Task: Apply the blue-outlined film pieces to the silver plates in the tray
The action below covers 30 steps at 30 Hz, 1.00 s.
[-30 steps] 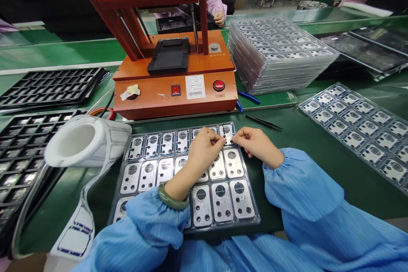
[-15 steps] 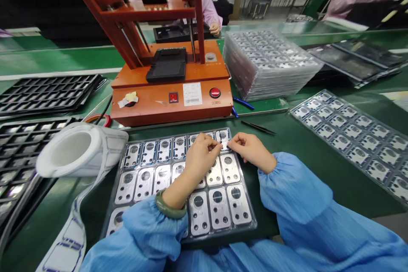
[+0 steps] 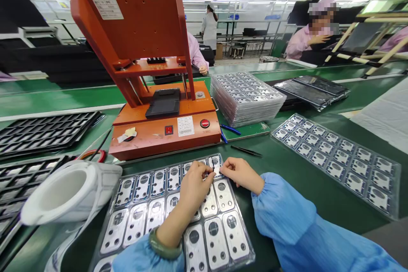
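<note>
My left hand (image 3: 196,185) and my right hand (image 3: 240,173) meet over the top right pocket of a clear plastic tray (image 3: 253,255). Their fingertips are closed in pinches at opposite sides of a thin blue-edged sticker (image 3: 216,162), which lies over the metal plate there. The exact grip is partly hidden by the fingers. Similar blue edging shows on the other top-row plates, such as one metal plate (image 3: 158,182). Lower rows hold bare silver plates (image 3: 233,236) with a round window and small holes. My left forearm covers part of the tray.
An orange press (image 3: 165,142) stands behind the tray, with tweezers (image 3: 246,151) to its right. A white sticker roll (image 3: 98,182) sits at left beside black trays (image 3: 47,131). Stacked clear trays (image 3: 251,106) and another filled tray (image 3: 338,161) are at right. Co-workers sit across the bench.
The camera view has tilted up, so everything appears lower and more of the room shows. Both hands stay at the same top right plate, with little change in their pinches.
</note>
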### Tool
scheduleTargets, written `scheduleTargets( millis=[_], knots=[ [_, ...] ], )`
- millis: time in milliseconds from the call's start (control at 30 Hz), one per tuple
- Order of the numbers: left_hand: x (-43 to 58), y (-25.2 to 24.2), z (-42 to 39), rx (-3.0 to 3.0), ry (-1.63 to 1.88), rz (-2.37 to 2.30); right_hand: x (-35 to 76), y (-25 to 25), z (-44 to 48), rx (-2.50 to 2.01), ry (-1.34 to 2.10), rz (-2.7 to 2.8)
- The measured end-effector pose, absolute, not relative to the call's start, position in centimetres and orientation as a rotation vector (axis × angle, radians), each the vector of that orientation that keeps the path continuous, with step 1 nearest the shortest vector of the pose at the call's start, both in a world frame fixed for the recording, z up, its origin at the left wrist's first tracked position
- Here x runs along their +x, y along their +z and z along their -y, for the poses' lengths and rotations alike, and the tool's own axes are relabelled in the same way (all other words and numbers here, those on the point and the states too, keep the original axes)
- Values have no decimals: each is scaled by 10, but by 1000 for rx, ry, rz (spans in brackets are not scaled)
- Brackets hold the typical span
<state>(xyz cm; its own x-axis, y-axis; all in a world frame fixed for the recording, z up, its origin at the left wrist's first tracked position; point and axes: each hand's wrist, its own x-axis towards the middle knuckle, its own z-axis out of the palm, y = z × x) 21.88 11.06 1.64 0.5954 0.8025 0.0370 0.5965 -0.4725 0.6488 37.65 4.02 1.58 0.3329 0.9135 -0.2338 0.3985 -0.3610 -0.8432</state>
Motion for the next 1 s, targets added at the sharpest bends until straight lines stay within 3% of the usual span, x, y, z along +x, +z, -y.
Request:
scheduleTargets(
  millis=[1000],
  knots=[
    [220,16,-112,2286,461,-1082,385,17,-43,-1884,1030,1216]
  ],
)
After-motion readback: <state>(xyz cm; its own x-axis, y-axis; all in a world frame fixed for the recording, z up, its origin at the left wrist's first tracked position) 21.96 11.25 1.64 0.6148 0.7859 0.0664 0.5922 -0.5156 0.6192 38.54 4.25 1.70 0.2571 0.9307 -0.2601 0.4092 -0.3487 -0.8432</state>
